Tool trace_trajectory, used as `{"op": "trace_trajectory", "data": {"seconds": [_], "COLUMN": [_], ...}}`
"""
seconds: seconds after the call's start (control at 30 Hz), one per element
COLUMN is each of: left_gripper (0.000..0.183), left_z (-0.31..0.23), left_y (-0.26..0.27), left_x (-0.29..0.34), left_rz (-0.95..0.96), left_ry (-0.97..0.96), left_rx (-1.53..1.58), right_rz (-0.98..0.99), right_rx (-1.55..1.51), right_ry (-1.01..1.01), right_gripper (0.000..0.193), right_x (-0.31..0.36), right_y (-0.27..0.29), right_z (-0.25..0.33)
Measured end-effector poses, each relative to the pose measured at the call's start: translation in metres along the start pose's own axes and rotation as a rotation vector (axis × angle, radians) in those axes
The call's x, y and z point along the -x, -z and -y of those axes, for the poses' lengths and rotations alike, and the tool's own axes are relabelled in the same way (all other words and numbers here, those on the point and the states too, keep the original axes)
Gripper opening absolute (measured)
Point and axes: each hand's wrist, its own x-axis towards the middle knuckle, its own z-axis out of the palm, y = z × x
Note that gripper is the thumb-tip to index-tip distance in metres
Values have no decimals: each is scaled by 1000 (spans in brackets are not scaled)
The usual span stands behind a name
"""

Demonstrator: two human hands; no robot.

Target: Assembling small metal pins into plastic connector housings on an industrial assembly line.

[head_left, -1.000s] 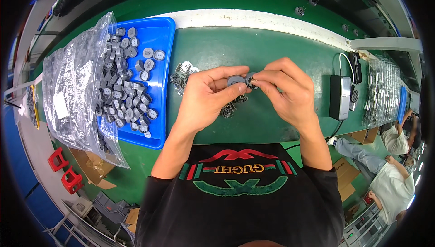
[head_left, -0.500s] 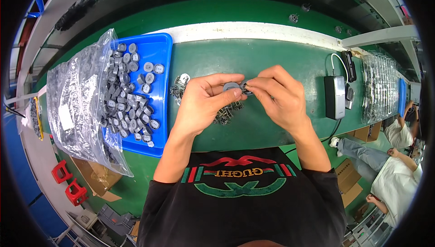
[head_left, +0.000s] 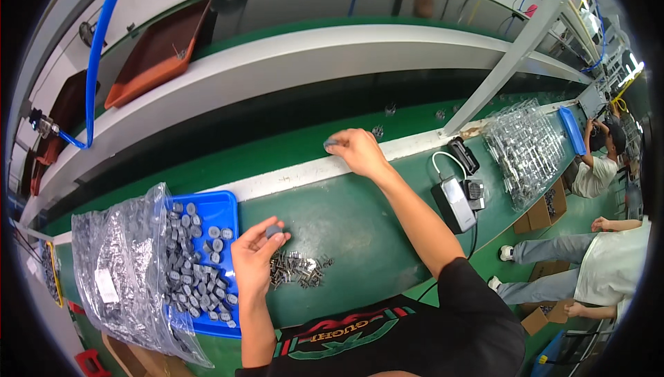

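Note:
My left hand (head_left: 254, 252) is closed on a round grey cap (head_left: 274, 231), pinched between thumb and fingers above the green tabletop. Beyond the white ledge, my right hand (head_left: 356, 150) reaches over the green strip with its fingertips closed on a small grey part (head_left: 331, 143); its details are too small to make out. A heap of small metal-pinned parts (head_left: 301, 268) lies on the table beside my left hand. Left of that hand stands a blue tray (head_left: 232, 214) holding many grey caps (head_left: 197, 283).
A clear plastic bag (head_left: 121, 266) overlaps the tray's left side. At right are a white-and-black box (head_left: 454, 204) with a cable and a clear-wrapped stack (head_left: 526, 149). A slanted metal post (head_left: 515, 52) rises from the ledge. Small parts (head_left: 377, 131) sit on the green strip. People work at far right.
My hands have parted. The right one has moved away over the back ledge with a small grey part; the left keeps a grey cap nearer the tray. The view has tilted up and turned.

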Motion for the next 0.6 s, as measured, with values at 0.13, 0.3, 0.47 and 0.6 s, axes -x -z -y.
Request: {"op": "trace_trajectory", "data": {"seconds": [0.13, 0.3, 0.47, 0.6], "left_gripper": [33, 37, 48, 46], "left_z": [0, 12, 17, 18], "left_y": [2, 10, 37, 34], "left_x": [4, 11, 24, 19], "left_rz": [22, 66, -1, -27], "left_ry": [88, 0, -68, -5], "left_rx": [109, 180, 117, 195], "right_rz": [67, -66, -27, 716], "right_rx": [22, 476, 223, 76], "right_ry": [-148, -21, 278, 175], "right_gripper": [26, 37, 33, 34], "right_x": [-52, -57, 30, 136], "right_y": [-5, -23, -20, -9], "right_z": [-15, -36, 1, 36]}}
